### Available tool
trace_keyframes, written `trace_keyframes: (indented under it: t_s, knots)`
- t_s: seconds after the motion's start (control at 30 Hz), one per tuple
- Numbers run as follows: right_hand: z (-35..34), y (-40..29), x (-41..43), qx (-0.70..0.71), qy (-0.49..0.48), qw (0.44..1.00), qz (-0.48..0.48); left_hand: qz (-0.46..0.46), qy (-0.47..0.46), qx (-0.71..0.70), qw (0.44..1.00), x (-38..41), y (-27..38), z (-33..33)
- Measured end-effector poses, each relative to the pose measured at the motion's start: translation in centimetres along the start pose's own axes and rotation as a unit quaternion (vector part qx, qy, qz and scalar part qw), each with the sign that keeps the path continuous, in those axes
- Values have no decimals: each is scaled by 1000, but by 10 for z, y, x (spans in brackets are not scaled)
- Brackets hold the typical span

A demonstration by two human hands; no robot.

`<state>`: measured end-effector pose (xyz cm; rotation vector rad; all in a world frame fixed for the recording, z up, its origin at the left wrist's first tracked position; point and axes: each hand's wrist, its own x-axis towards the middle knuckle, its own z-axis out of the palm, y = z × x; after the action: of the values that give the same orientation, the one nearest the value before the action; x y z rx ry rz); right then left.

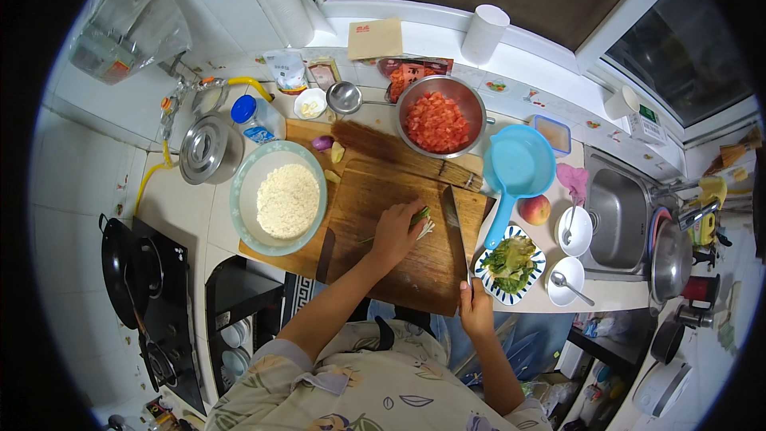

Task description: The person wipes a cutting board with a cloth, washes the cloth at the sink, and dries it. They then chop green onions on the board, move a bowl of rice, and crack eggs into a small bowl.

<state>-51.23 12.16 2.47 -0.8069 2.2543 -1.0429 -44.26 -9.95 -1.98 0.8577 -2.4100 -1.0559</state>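
My left hand [397, 228] presses a small bunch of scallions [426, 226] onto the wooden cutting board [371, 269], fingers curled over it. White and green ends stick out on the right, and a thin green tip shows on the left. My right hand [477, 308] grips the handle of a kitchen knife [458, 230]. Its long blade points away from me over the board's right side, apart from the scallions. Behind the left hand, a purple shallot [322, 143] and pieces of what looks like ginger [337, 152] lie at the board's far left.
A bowl of white crumbly food [237, 215] stands left, a steel pan of diced tomato [477, 131] behind. A straw brush [389, 146] lies across the back. Rightward are a blue ladle [504, 215], a plate of greens [482, 278], an apple [534, 209] and a sink [619, 209].
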Motion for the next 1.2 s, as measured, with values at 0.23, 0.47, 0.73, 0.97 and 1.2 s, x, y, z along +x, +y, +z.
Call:
trace_keyframes:
  t_s: [0.23, 0.47, 0.73, 0.97, 1.2]
  knots:
    - [-7, -10, 5, 5, -36, 999, -11, 82, -5, 115, 990, -33, -4, -27]
    - [-3, -31, 7, -69, -89, 993, -41, 114, 28, 103, 988, -43, -8, -28]
    - [4, -27, 11, -156, -127, 977, -74, 129, 30, 64, 989, -43, -15, -22]
    - [9, -22, 16, -226, -143, 960, -84, 152, 66, 21, 986, -41, -19, -14]
    - [48, -19, 46, -287, -67, 942, -158, 150, 53, 31, 987, -40, -14, -15]
